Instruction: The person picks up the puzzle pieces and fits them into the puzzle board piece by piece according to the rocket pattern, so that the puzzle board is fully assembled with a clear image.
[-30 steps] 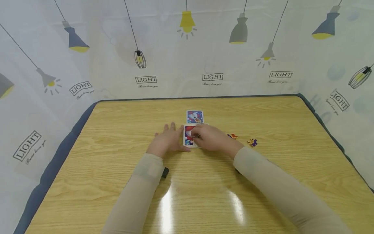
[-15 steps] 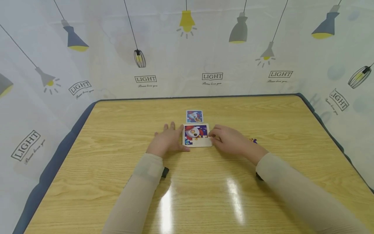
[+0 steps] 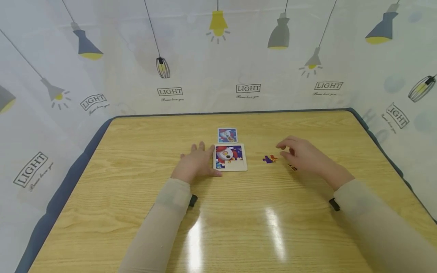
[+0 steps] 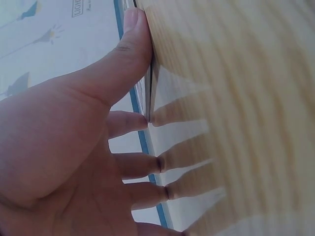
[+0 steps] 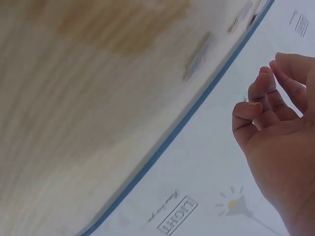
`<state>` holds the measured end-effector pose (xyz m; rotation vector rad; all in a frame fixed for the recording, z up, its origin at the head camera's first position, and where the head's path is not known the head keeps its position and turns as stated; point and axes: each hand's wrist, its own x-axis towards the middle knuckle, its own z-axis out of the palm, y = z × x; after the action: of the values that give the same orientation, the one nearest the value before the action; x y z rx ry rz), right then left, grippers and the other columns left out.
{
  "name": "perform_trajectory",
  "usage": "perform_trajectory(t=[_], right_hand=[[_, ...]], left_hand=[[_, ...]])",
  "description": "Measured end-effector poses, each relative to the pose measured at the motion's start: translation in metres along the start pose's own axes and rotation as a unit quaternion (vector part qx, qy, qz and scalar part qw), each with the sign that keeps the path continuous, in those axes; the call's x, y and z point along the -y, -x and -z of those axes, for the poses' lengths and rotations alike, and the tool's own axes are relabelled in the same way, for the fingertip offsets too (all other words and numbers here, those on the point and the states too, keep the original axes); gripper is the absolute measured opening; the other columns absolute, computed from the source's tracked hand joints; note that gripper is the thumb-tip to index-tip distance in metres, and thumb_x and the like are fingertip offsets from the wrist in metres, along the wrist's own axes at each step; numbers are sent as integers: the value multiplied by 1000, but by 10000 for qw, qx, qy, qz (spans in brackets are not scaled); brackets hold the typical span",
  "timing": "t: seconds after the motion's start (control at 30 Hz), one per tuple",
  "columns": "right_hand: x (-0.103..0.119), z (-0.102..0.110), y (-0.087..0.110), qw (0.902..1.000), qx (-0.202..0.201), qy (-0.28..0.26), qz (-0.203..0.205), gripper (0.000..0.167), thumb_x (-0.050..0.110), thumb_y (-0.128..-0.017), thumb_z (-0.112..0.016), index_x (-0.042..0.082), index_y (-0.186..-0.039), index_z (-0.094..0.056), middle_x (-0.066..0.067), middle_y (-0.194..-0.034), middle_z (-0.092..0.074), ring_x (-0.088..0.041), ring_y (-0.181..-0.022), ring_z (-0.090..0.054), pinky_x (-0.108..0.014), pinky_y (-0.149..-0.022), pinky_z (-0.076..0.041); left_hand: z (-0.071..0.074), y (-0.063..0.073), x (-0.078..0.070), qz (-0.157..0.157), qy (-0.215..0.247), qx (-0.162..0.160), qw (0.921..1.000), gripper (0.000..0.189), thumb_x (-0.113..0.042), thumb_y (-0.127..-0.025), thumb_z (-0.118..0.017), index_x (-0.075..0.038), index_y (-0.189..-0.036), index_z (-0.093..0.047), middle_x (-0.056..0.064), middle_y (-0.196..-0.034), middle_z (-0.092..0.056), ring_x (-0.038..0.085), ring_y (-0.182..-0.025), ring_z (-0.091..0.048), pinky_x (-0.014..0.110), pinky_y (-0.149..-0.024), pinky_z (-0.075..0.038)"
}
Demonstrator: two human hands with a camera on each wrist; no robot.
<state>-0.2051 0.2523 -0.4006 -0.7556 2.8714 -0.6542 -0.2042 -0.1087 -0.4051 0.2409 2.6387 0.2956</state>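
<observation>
A jigsaw puzzle board (image 3: pixel 240 165) with a white cartoon character in red lies on the table, partly filled; its lower right shows a pale bare area. My left hand (image 3: pixel 195 165) rests at the board's left side, fingers spread, thumb by the lower left corner. The left wrist view shows that hand (image 4: pixel 74 137) along the board's edge. Right of the board, my right hand (image 3: pixel 307 153) hovers with loosely bent fingers, nothing visible between them. Close by lie purple and orange puzzle pieces (image 3: pixel 269 159) and another piece (image 3: pixel 292 167), partly hidden beneath the hand.
A picture card (image 3: pixel 227 135) with the same character lies just behind the board. The wooden table (image 3: pixel 136 212) has a dark blue edge, and a curtain (image 3: pixel 205 76) printed with lamps surrounds its far side.
My right hand has moved from over the board to the right, above the loose pieces, uncovering the board's picture. My left hand has stayed in place.
</observation>
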Motion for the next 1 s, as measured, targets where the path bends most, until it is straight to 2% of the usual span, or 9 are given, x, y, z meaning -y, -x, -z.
perform_trajectory(t=[0.2, 0.4, 0.57, 0.73, 1.0], right_hand=[[-16, 13, 8, 9995, 186, -83, -241, 35, 19, -107, -66, 3, -137, -67, -17, -129, -67, -20, -93, -59, -34, -74, -52], [-30, 11, 15, 9987, 349, -122, -348, 39, 19, -104, -69, -1, -138, -66, -18, -122, -69, -18, -89, -61, -34, -73, -53], [-39, 6, 20, 9969, 517, -363, -479, 39, 19, -104, -70, -1, -137, -66, -16, -118, -70, -16, -84, -59, -30, -68, -52], [-39, 0, 19, 9960, 603, -462, -475, 42, 23, -103, -72, -2, -137, -66, -13, -116, -71, -15, -86, -59, -30, -73, -53], [-28, -9, 5, 9957, 751, -385, -374, 44, 26, -104, -71, 1, -139, -65, -8, -112, -72, -17, -96, -63, -41, -85, -57]], left_hand=[[0, -1, 1, 18, -7, 10, 10000, 115, -68, -87, -77, -22, -173, -16, 23, -179, 2, 50, -165, 0, 81, -124, -16], [0, 0, -1, -1, -51, 11, 10000, 115, -69, -87, -76, -22, -173, -15, 23, -179, 2, 50, -165, -2, 81, -124, -17], [1, 0, -2, 6, -62, 0, 10000, 114, -69, -87, -76, -22, -173, -15, 23, -179, 2, 49, -165, -2, 81, -125, -17], [1, 1, -1, 24, -28, -2, 10000, 114, -68, -88, -76, -22, -173, -15, 23, -179, 2, 49, -165, -1, 80, -125, -16], [1, 1, -1, 37, -27, -2, 10000, 114, -68, -88, -76, -22, -173, -16, 23, -179, 2, 49, -165, -1, 81, -125, -16]])
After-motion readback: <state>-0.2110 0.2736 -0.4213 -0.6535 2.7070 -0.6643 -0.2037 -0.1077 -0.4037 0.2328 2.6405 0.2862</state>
